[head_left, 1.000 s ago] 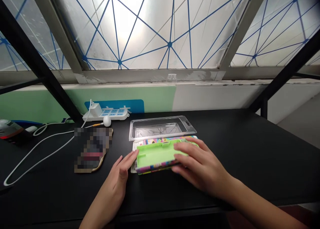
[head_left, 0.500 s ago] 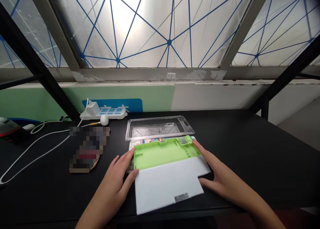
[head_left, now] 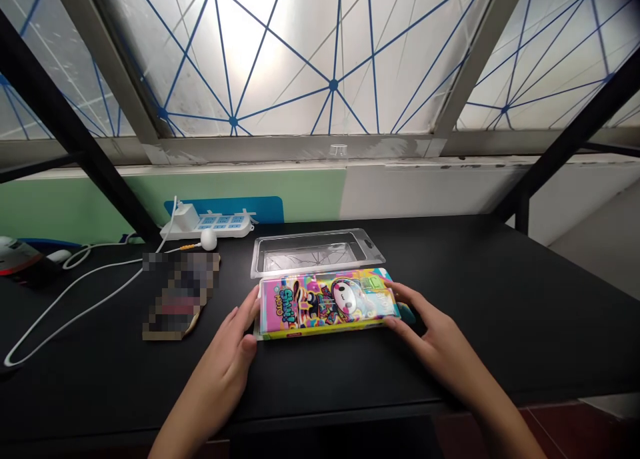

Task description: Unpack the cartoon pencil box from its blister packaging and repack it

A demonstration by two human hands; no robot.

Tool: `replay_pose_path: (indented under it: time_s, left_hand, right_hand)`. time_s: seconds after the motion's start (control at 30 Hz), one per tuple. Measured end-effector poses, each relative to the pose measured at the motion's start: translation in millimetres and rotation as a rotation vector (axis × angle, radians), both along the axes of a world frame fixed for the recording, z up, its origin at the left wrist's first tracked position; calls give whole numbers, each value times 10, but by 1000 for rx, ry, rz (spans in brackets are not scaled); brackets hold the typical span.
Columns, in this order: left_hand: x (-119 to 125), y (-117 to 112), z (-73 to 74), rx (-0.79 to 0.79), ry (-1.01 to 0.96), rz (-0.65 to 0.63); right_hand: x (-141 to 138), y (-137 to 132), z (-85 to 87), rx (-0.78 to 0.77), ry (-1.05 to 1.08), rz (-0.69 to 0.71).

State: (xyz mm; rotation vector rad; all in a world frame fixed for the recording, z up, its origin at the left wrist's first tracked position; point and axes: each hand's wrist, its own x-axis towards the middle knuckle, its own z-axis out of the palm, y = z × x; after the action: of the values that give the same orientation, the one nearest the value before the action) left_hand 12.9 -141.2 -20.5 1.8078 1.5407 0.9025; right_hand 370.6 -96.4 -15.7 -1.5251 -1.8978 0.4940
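Observation:
A pencil case with a colourful cartoon lid lies closed on the black desk in front of me. My left hand rests along its left end, fingers stretched out against the side and thumb apart near the front corner. At the opposite end, my right hand grips the case, thumb at the front edge and fingers over the back right corner. A small dark teal piece shows between the case and my right palm. Just behind the case lies a clear plastic blister tray.
A phone-like item, partly blurred out, lies left of the case. Behind it stand a white power strip with a plug and a white cable looping over the desk. Black slanted posts rise at both sides.
The pencil case was open, with its green inside and white flap showing; now its printed lid is down. Both hands stayed at its ends, and the left thumb moved off the front.

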Motion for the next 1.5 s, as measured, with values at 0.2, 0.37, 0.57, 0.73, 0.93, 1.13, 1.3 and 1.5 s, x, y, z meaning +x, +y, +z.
replay_pose_path:
  time_s: [0.2, 0.37, 0.57, 0.73, 0.93, 1.13, 1.3, 1.5]
  left_hand:
    - [86, 10, 65, 200, 120, 63]
    - [235, 396, 290, 437, 40, 100]
    - [339, 1185, 372, 576, 56, 180]
    - [168, 1195, 263, 527, 149, 165]
    - [93, 1144, 207, 356, 408, 107]
    - [52, 1197, 229, 322, 596, 59]
    - [118, 1148, 230, 233, 646, 46]
    - [223, 1122, 168, 166, 761, 14]
  right_hand:
    - [38, -15, -84, 106, -43, 50]
    - [-27, 372, 273, 265, -7, 45]
    - [-264, 1210, 354, 392, 124, 82]
    - [-305, 1291, 45, 287, 58, 206]
    - [-230, 1250, 75, 242, -62, 200]
    - [-222, 1292, 57, 252, -229, 266]
    - [-231, 1273, 15, 243, -330, 234]
    - [-278, 1245, 3, 257, -390, 226]
